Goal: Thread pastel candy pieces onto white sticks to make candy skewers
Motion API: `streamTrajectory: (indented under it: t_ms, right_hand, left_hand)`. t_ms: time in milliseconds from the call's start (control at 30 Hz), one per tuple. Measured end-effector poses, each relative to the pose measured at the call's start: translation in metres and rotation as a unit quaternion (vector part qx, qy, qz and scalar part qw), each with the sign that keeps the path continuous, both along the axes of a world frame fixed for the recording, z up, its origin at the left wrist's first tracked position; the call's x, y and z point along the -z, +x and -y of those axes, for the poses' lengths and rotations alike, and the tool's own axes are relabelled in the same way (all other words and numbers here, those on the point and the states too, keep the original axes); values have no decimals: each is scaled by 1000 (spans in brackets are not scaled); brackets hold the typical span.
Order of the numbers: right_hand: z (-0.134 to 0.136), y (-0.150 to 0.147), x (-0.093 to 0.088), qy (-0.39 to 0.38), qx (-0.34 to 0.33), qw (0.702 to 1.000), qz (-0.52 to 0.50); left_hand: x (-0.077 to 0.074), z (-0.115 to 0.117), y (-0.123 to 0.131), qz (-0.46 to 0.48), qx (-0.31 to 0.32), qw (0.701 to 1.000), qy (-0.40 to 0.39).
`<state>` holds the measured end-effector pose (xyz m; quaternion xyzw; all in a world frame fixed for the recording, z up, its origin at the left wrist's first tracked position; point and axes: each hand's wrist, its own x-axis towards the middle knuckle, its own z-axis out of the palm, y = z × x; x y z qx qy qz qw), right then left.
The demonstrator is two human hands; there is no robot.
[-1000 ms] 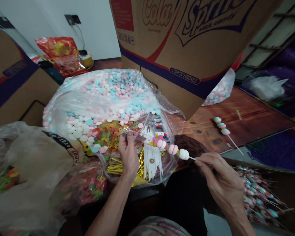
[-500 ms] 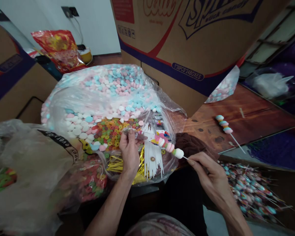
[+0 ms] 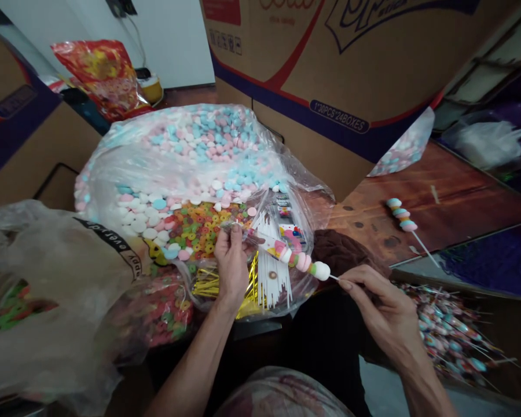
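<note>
My left hand (image 3: 232, 260) pinches the end of a clear printed wrapper (image 3: 263, 240) above the ring candies (image 3: 197, 231). My right hand (image 3: 380, 301) grips the bare end of a white stick threaded with pink, white and green candies (image 3: 304, 262). The tip of this candy stick lies in or against the wrapper's open end; which of the two is hard to tell. Loose white sticks (image 3: 274, 286) and gold ties (image 3: 206, 282) lie beneath. Pastel candies (image 3: 143, 217) fill a big plastic bag behind.
A finished-looking candy stick (image 3: 402, 214) rests on the wooden surface (image 3: 369, 231) at the right. Below it stands a box of wrapped candy sticks (image 3: 455, 336). A large carton (image 3: 295, 75) rises behind, and a cloudy plastic bag (image 3: 56, 272) fills the left side.
The candy stick and the wrapper now line up more closely, with the wrapper reaching the first candies. The whole view has shifted slightly. Both hands keep their grips.
</note>
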<state>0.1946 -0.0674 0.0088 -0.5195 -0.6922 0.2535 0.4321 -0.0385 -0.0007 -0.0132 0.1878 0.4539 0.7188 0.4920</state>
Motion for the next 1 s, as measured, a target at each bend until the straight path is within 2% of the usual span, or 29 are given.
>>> streamTrajectory:
  t_ms: [167, 267, 433, 533, 767, 1000]
  right_hand:
    - [2, -8, 1, 35, 25, 999, 6]
    - [5, -12, 3, 20, 14, 1000, -13]
    - [6, -25, 7, -9, 51, 998, -40]
    - [4, -33, 7, -8, 43, 998, -48]
    - [6, -41, 6, 11, 25, 999, -22]
    - [7, -50, 15, 22, 13, 1000, -11]
  left_hand:
    - [2, 3, 2, -12, 18, 1000, -5]
    - [3, 4, 4, 5, 15, 1000, -9]
    - [4, 8, 12, -16, 28, 999, -6]
    - [5, 12, 17, -17, 33, 999, -18]
    - [5, 11, 18, 78, 7, 996, -46]
    - [-10, 14, 29, 141, 68, 987, -42]
